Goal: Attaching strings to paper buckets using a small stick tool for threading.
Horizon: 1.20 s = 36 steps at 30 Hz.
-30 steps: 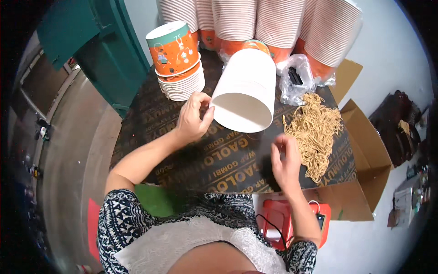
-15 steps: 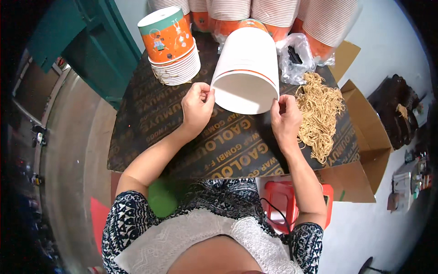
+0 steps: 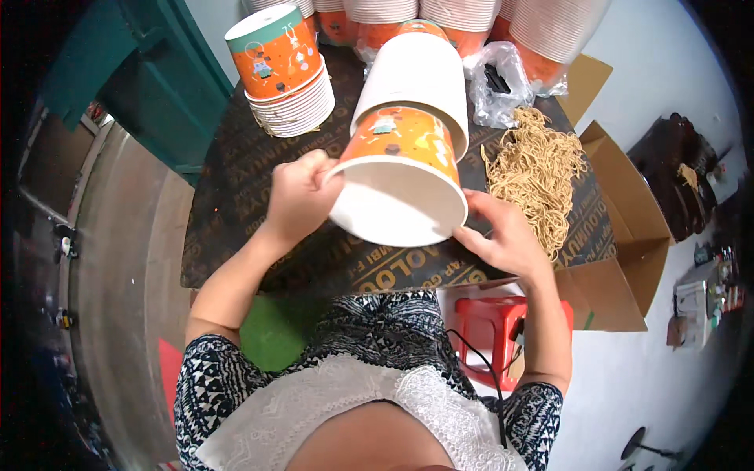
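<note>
An orange paper bucket [image 3: 404, 135] lies tilted with its white inside toward me, its far end still within a white paper sleeve or stack [image 3: 412, 74]. My left hand [image 3: 302, 196] is closed on the left side of the bucket's rim. On the right side, my right hand [image 3: 503, 235] pinches the same rim between thumb and fingers. Beyond my left hand stands a stack of paper buckets [image 3: 290, 106], topped by an orange one with a green band [image 3: 275, 59]. A heap of tan strings [image 3: 542, 177] lies beside my right hand.
Tall stacks of white-rimmed buckets [image 3: 463, 12] line the table's back. A clear plastic bag [image 3: 503, 94] with something black inside sits before them. Right of the dark printed table [image 3: 236, 196] is an open cardboard box [image 3: 620, 204]; a red stool [image 3: 487, 322] stands below the front edge.
Both hands have drawn the orange bucket toward me, partly out of the white one, so its printed side now shows. The view has shifted slightly.
</note>
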Available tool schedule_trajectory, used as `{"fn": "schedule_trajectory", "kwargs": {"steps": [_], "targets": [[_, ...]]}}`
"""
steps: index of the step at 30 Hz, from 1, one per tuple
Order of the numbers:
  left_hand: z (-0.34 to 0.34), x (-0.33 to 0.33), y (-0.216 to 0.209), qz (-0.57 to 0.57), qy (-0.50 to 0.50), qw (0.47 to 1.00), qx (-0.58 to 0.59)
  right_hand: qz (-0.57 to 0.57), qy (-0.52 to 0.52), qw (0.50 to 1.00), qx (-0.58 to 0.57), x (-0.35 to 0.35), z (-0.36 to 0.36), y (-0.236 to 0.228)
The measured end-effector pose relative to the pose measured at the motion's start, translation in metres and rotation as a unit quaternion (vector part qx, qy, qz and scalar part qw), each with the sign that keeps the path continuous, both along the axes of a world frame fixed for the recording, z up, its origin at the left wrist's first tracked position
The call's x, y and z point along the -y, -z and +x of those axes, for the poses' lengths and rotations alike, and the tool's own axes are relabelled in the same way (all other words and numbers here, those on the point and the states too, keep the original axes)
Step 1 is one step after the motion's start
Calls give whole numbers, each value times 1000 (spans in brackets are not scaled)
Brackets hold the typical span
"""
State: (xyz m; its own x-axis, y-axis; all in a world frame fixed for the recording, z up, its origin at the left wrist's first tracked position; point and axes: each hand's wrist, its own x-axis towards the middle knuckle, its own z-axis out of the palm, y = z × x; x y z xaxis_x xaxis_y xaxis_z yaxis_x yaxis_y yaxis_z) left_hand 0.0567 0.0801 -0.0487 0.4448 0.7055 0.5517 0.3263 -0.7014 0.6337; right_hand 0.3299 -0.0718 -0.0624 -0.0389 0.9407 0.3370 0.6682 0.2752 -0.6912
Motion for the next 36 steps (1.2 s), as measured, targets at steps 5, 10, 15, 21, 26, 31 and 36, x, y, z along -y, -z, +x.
{"fn": "schedule_trajectory", "kwargs": {"steps": [5,10,15,21,26,31,36], "targets": [[-44,16,-31,-108,-85,988,-70,39,156,983,-89,46,28,-12],[-73,9,-31,-181,-100,976,-74,33,212,967,136,63,29,-4],[-71,11,-32,-279,-93,956,-16,64,145,968,193,54,21,23],[-69,18,-36,-194,-115,973,-43,69,121,964,228,35,15,45],[-70,39,-30,56,-190,979,41,106,112,963,219,38,-8,44],[-65,97,-17,236,-48,970,46,128,3,992,20,41,-69,19],[-34,136,19,-101,106,989,9,153,-50,987,-19,42,-99,11]]}}
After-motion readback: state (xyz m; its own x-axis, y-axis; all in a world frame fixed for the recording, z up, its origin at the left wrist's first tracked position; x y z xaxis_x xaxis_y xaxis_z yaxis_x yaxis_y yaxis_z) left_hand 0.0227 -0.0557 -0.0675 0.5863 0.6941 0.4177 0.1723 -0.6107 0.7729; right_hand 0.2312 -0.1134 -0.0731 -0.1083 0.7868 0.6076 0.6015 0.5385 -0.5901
